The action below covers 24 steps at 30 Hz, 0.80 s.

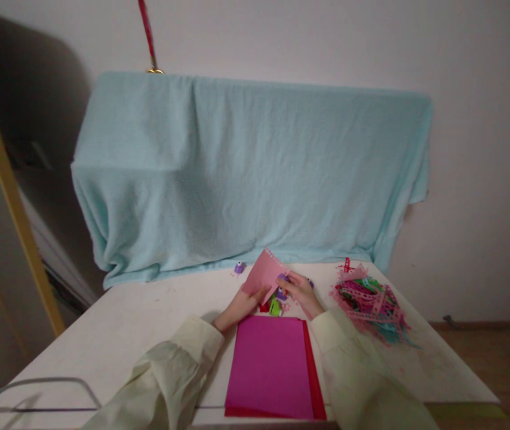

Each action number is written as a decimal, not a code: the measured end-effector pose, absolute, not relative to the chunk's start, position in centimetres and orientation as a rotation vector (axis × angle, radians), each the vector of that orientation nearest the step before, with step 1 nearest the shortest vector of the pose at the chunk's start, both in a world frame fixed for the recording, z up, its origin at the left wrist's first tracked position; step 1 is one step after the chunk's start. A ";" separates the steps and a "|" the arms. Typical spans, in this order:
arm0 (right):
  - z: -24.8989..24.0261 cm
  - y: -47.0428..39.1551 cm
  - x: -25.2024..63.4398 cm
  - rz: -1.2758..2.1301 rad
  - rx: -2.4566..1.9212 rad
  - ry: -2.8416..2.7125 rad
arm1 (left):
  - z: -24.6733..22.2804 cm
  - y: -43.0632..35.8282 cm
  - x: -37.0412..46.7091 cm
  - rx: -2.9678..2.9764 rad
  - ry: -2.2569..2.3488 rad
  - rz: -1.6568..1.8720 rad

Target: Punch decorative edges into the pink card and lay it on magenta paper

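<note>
A pink sheet of paper [261, 273] with a row of punched holes along its top edge is held up over the table. My left hand [245, 306] is closed on its lower left part, thumb on the front. At the sheet's right edge, my right hand [297, 288] grips a small purple punch [282, 291]. Beneath the paper lie a green punch [275, 307] and a red item [264, 307], partly hidden, with small pink bits beside them. Nearer to me is a stack of magenta paper [269, 367] with red sheets [315, 382] under it.
Another purple punch [239, 267] stands at the back of the white table [147, 316]. A heap of punched paper strips [371, 304] lies to the right. Light blue cloth [255, 173] hangs behind. A grey curved bar [53, 380] is at the front left.
</note>
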State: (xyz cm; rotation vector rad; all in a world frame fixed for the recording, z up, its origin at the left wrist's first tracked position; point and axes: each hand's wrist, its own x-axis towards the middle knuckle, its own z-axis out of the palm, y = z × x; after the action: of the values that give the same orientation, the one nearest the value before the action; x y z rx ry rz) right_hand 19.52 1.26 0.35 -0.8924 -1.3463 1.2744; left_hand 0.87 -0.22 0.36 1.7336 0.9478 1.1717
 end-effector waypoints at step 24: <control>0.6 1.1 19.5 1.306 -0.883 -1.347 | 0.1 -0.2 0.7 1.720 0.956 1.179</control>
State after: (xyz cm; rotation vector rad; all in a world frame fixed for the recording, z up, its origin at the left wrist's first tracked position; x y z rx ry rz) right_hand 19.49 1.14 0.62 -0.8828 -1.3468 1.3062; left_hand 0.71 -0.16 0.14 1.7201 0.9562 1.1789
